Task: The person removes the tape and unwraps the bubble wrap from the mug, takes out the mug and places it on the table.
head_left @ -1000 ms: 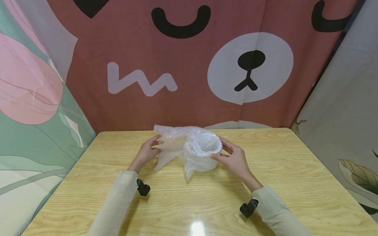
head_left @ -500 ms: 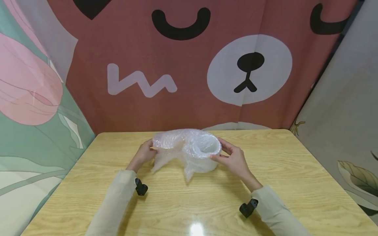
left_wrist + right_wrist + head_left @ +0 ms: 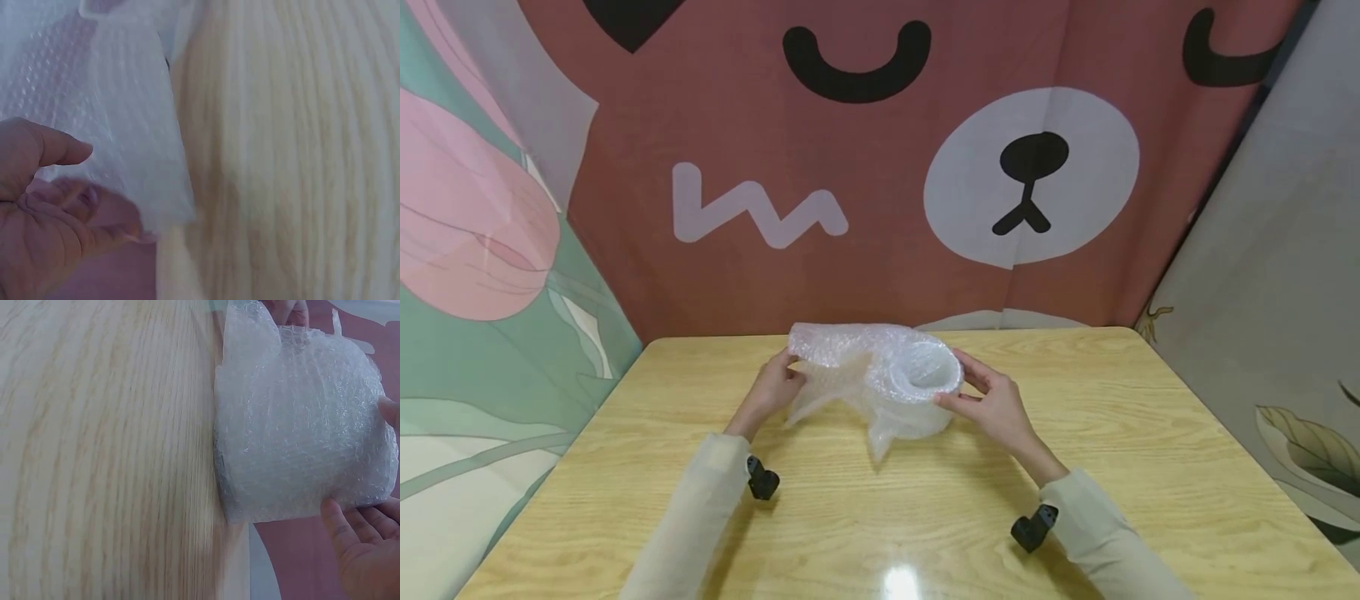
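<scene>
Wooden tabletop [image 3: 1075,467] | bubble-wrap roll [image 3: 917,387] at its middle | our right hand [image 3: 992,408] cups roll; left hand [image 3: 775,387] pinches loose sheet | wrapping underway | next: pull sheet snug around roll.

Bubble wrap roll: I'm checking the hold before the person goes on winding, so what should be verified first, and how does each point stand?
1. Right hand steadies the bubble wrap roll by its side: ok.
2. Left hand pinches the loose sheet end: ok.
3. Roll rests on the wooden table, open core facing up: ok.
4. Sheet between the hands is taut: not ok, it is crumpled and sags.
5. Something is wrapped inside the roll: cannot tell.
</scene>
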`<state>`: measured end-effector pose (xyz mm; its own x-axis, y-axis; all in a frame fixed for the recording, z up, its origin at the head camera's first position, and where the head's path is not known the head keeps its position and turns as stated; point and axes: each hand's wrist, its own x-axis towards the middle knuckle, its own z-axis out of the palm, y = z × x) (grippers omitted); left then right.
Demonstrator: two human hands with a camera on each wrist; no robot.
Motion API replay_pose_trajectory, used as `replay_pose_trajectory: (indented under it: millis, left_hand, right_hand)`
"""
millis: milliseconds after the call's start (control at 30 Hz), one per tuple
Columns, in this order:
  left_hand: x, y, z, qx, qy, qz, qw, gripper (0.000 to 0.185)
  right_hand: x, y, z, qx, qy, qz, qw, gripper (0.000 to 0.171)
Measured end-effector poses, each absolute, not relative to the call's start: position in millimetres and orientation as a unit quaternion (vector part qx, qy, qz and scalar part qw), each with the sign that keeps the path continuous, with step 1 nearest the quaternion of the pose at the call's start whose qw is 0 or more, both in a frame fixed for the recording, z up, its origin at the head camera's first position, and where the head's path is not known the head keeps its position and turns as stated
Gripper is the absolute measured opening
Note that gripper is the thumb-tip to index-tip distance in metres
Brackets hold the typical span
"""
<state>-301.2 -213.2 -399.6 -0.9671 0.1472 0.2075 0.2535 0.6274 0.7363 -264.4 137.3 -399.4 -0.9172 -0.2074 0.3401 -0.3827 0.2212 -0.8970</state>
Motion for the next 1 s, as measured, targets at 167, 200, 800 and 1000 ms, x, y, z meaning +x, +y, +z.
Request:
replay_pose_trajectory:
  millis: [167,200,800,1000]
  left_hand:
    - [-293.7,-201.7,-390.3,-0.101,-0.901,-0.419,0.057,0.054]
    - [-292.5,-198.9,-389.2,-0.105,-0.902,-0.413,0.067,0.055]
    - [-265.0,-159.2,-366.5,-0.136,-0.801,-0.409,0.416,0.058]
    - [-267.9,-162.1,-362.2,-0.260,-0.806,-0.259,0.465,0.062]
  right_hand:
    - [-265.9,138.6,-399.7,0.186,-0.778,0.596,0.068,0.073]
    - [-266.1,138.6,-399.7,0.185,-0.777,0.598,0.067,0.073]
    - [-267.1,136.6,-396.7,0.188,-0.769,0.609,0.052,0.075]
    - [-267.4,137.5,-396.0,0.184,-0.773,0.605,0.052,0.075]
